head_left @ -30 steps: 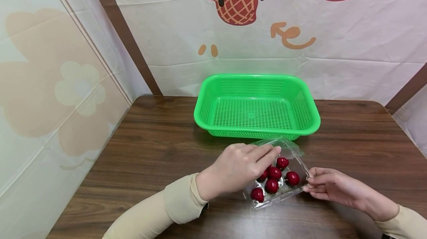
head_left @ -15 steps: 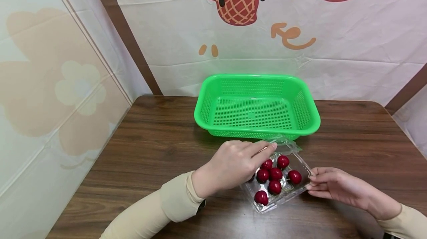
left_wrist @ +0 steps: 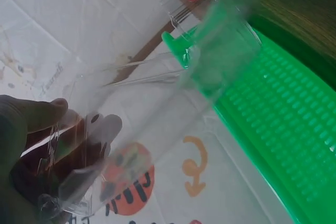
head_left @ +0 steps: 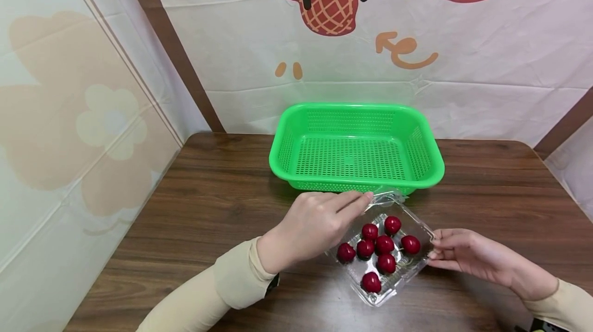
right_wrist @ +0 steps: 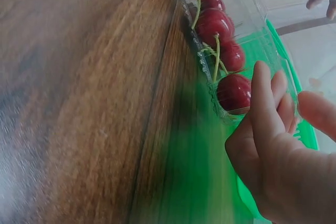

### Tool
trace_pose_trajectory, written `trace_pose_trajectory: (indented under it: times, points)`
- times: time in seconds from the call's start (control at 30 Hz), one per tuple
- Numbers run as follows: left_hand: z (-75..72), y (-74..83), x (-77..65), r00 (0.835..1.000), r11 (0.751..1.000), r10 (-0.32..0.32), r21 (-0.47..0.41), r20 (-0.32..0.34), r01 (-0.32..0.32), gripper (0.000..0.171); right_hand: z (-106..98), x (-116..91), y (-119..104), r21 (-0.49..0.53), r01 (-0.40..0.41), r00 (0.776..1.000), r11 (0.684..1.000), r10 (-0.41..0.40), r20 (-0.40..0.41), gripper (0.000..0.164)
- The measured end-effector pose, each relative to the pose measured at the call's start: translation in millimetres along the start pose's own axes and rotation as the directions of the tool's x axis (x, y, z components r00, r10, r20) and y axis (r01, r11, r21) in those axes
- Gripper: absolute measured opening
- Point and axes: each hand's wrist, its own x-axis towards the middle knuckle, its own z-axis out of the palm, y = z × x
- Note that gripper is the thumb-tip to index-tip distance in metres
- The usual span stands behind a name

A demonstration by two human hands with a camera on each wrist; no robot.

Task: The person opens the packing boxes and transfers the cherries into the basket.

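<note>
A clear plastic clamshell box holds several dark red cherries, some with green stems in the right wrist view. My left hand is at the box's left side, over its far corner. In the left wrist view, its fingers and thumb grip the edge of the raised clear lid. On the opposite side, my right hand pinches the box's right corner between thumb and fingers. The box tilts, its near corner pointing toward me. Part of its left edge is hidden behind my left hand.
A green perforated basket stands just beyond the box at the back of the wooden table. Behind the table hangs a printed white cloth. The box's far end overlaps the basket's front side in the head view.
My left hand has shifted left and slightly back, drawing the lid with it. The box has turned a little and its near corner is lower in view. More cherries show now.
</note>
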Motion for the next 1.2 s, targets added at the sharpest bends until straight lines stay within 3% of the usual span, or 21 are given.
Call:
trace_pose_trajectory:
  times: [1.2]
  points:
    - [1.4,-17.7,-24.7,0.993,0.993,-0.107,-0.058,-0.049,0.105,0.025,-11.5,20.1,-9.8,-0.02,0.025,0.999,0.999,-0.025,-0.035,0.029]
